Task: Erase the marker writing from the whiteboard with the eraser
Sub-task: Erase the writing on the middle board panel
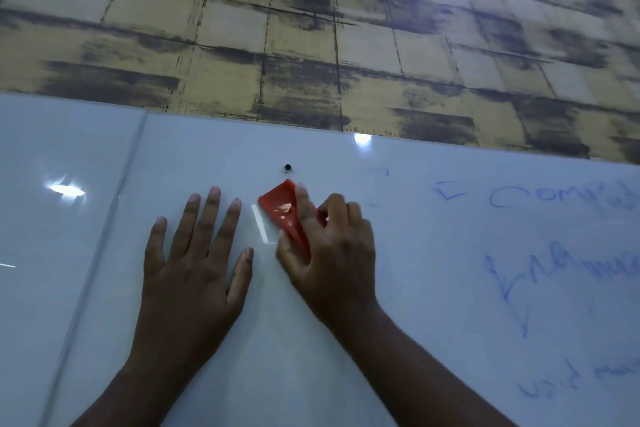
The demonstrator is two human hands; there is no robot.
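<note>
A white whiteboard [415, 288] fills the lower part of the view. Blue marker writing [540, 253] covers its right side in several lines; faint blue traces [375, 173] remain near the top middle. My right hand [329, 253] grips a red eraser [280, 206] and presses it flat on the board near the top edge. My left hand [194, 260] lies flat on the board just left of it, fingers spread, holding nothing.
A small black screw or mount [287, 168] sits on the board just above the eraser. A vertical seam [114, 218] splits off a second panel on the left. Above the board is a wall [311, 28] with a yellow and dark block pattern.
</note>
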